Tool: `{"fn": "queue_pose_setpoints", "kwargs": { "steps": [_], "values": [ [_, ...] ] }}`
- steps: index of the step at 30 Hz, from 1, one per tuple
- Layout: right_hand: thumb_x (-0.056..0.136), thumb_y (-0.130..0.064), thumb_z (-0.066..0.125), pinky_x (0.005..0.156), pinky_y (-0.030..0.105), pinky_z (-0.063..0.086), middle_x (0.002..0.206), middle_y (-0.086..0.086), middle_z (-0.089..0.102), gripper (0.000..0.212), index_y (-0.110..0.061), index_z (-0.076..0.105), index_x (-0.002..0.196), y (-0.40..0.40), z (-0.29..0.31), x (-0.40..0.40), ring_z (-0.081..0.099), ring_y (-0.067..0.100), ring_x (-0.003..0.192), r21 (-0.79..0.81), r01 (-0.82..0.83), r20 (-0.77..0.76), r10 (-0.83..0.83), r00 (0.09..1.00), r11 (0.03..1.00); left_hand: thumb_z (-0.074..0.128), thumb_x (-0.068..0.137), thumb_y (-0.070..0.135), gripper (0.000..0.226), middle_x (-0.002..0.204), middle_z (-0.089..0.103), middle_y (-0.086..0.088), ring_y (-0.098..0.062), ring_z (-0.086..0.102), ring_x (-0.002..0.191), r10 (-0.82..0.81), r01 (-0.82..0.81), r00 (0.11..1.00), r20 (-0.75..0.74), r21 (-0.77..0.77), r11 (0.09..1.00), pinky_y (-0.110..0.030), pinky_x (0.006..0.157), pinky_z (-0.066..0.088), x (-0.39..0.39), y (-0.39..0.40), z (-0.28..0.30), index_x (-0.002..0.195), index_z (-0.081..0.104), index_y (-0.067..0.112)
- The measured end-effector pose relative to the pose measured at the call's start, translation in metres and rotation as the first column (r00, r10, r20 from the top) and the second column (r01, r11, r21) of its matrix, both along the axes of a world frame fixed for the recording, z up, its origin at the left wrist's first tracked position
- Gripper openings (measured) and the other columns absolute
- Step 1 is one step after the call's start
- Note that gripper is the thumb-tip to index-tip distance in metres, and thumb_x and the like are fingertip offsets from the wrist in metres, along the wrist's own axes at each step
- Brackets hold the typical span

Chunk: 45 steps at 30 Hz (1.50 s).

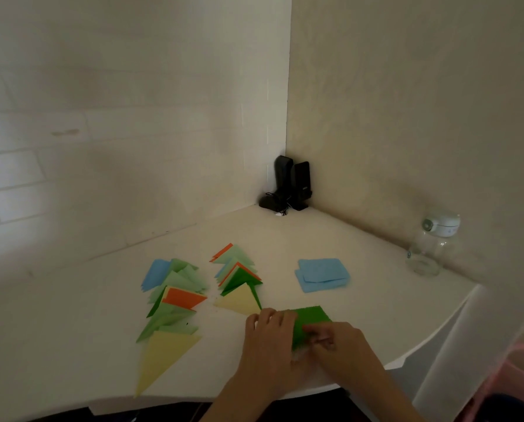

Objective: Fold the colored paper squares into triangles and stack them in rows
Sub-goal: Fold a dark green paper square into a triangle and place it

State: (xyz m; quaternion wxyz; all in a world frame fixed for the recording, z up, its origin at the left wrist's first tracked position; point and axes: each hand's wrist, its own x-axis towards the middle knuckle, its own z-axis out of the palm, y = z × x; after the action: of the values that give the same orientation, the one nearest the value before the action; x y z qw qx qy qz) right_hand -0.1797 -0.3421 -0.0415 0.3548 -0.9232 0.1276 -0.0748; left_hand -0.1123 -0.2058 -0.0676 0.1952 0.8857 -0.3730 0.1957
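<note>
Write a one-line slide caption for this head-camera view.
Both hands press a dark green paper on the white table beside two rows of folded triangles.

Dim, soft indoor light; brightest patch on the tiled wall [17, 190] at 9 o'clock and on the table [285, 236] centre, falling off to dark vignette at 6 o'clock and along the frame edges. Wide-angle distortion bends the table's front edge and the wall lines toward the borders; the whole frame is soft, with low contrast and muted colour. Motion blur smears the right hand [336, 339] fingers on the green paper [311, 315]; the bottle [431, 245] at 3 o'clock is hazy, with faint shadows under the paper piles.
</note>
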Motion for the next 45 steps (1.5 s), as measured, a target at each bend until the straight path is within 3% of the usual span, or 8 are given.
{"fn": "queue_pose_setpoints", "kwargs": {
  "steps": [4, 7, 14, 17, 24, 29, 38, 45],
  "values": [
    [0.083, -0.014, 0.057, 0.071, 0.015, 0.047, 0.088, -0.006, 0.069, 0.033, -0.028, 0.062, 0.112, 0.006, 0.003, -0.005, 0.063, 0.01, 0.078, -0.037, -0.003, 0.166, 0.009, 0.986, 0.999, 0.051, 0.075, 0.041, 0.014, 0.076, 0.058, 0.014, -0.011, 0.055, 0.077, -0.02, 0.021, 1.0, 0.02, -0.032, 0.999, -0.028, 0.073, 0.041, 0.004, 0.006, -0.005, 0.081, 0.05, 0.029],
    [0.073, -0.026, 0.067, 0.075, 0.029, 0.047, 0.084, -0.019, 0.052, 0.044, -0.039, 0.053, 0.112, -0.01, 0.002, -0.005, 0.05, -0.002, 0.072, -0.155, 0.004, 0.167, 0.023, 0.986, 0.988, 0.046, 0.075, 0.033, 0.012, 0.085, 0.062, 0.015, -0.008, 0.054, 0.089, -0.015, 0.016, 1.0, 0.015, -0.061, 0.998, -0.024, 0.08, 0.03, 0.009, 0.016, -0.015, 0.084, 0.054, 0.03],
    [0.079, -0.053, 0.062, 0.078, 0.026, 0.032, 0.095, -0.019, 0.042, 0.022, -0.049, 0.065, 0.1, -0.021, -0.006, 0.017, 0.04, 0.002, 0.091, -0.367, -0.09, 0.003, 0.098, 0.995, 0.926, 0.062, 0.07, 0.028, 0.007, 0.098, 0.064, 0.018, -0.007, 0.051, 0.097, -0.021, 0.009, 0.997, -0.068, -0.17, 0.985, -0.021, 0.079, 0.033, 0.022, 0.035, -0.017, 0.074, 0.056, 0.03],
    [0.072, -0.064, 0.054, 0.079, 0.029, 0.037, 0.085, -0.027, 0.041, 0.031, -0.045, 0.069, 0.092, -0.021, -0.013, 0.02, 0.043, 0.001, 0.088, -0.317, -0.093, 0.026, 0.107, 0.994, 0.944, 0.07, 0.066, 0.03, 0.014, 0.087, 0.059, 0.019, -0.007, 0.047, 0.085, 0.027, -0.045, 0.994, -0.106, -0.177, 0.983, -0.021, 0.068, 0.032, 0.025, 0.043, -0.016, 0.068, 0.056, 0.03],
    [0.064, -0.069, 0.047, 0.065, 0.034, 0.049, 0.069, -0.022, 0.054, 0.044, -0.034, 0.072, 0.073, -0.027, -0.029, 0.029, 0.053, -0.005, 0.065, -0.156, -0.001, 0.176, 0.029, 0.984, 0.988, 0.055, 0.073, 0.053, 0.024, 0.074, 0.058, 0.018, -0.008, 0.046, 0.074, 0.074, -0.127, 0.976, -0.203, -0.26, 0.957, -0.03, 0.064, 0.041, 0.03, 0.043, -0.018, 0.066, 0.061, 0.03],
    [0.068, -0.064, 0.064, 0.071, 0.035, 0.048, 0.068, -0.016, 0.053, 0.033, -0.04, 0.049, 0.052, -0.018, -0.024, 0.038, 0.052, 0.001, 0.065, -0.203, 0.089, 0.094, -0.071, 0.993, 0.975, 0.067, 0.073, 0.047, 0.023, 0.071, 0.051, 0.016, -0.01, 0.043, 0.068, 0.195, -0.229, 0.966, -0.172, -0.211, 0.95, -0.026, 0.06, 0.033, 0.025, 0.029, -0.02, 0.067, 0.051, 0.031],
    [0.061, -0.081, 0.04, 0.067, 0.026, 0.038, 0.075, -0.012, 0.047, 0.05, -0.032, 0.045, 0.068, -0.007, -0.022, 0.048, 0.048, 0.007, 0.07, -0.388, 0.101, 0.067, -0.081, 0.994, 0.916, 0.068, 0.075, 0.041, 0.022, 0.075, 0.052, 0.014, -0.011, 0.044, 0.07, 0.214, -0.261, 0.951, -0.225, -0.207, 0.943, -0.025, 0.061, 0.035, 0.024, 0.016, -0.016, 0.082, 0.051, 0.03],
    [0.06, -0.061, 0.073, 0.065, 0.028, 0.041, 0.072, -0.01, 0.05, 0.048, -0.03, 0.037, 0.068, -0.016, -0.025, 0.05, 0.048, 0.005, 0.065, -0.185, 0.101, 0.1, -0.084, 0.991, 0.977, 0.069, 0.076, 0.02, 0.024, 0.077, 0.052, 0.015, -0.009, 0.045, 0.073, 0.094, -0.191, 0.945, -0.313, -0.296, 0.936, -0.028, 0.065, 0.041, 0.029, 0.026, -0.014, 0.084, 0.05, 0.031]
  ]
}}
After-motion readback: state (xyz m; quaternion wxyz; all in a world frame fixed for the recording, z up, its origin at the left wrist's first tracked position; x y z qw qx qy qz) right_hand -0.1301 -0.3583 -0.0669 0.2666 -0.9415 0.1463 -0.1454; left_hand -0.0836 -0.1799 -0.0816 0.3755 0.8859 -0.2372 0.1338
